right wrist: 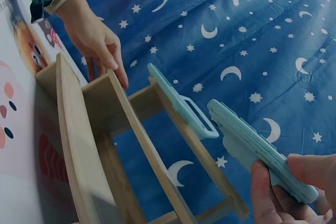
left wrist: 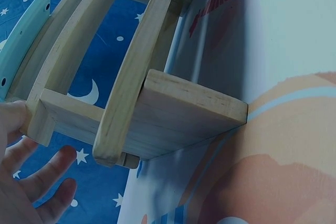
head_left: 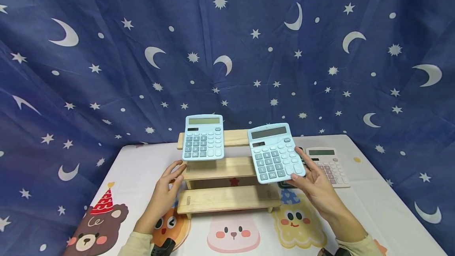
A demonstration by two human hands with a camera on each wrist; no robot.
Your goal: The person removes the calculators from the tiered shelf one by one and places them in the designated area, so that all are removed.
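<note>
In the head view one light-blue calculator (head_left: 203,137) leans upright on the top left of a stepped wooden rack (head_left: 229,198). My right hand (head_left: 316,185) pinches a second light-blue calculator (head_left: 276,152) by its lower right corner, thumb in front and fingers behind. It hangs in front of the rack's right part, slightly tilted. My left hand (head_left: 165,191) is at the rack's left end, its fingertips against the end of the middle step (left wrist: 39,121). The left wrist view has its other fingers spread loosely below the wood.
Behind my right hand a pale pink-and-white calculator (head_left: 328,167) lies on the table, with a dark object (head_left: 286,185) partly hidden beside it. A cartoon-print cloth (head_left: 232,236) covers the table. A blue curtain (head_left: 249,50) with moons and stars hangs at the back.
</note>
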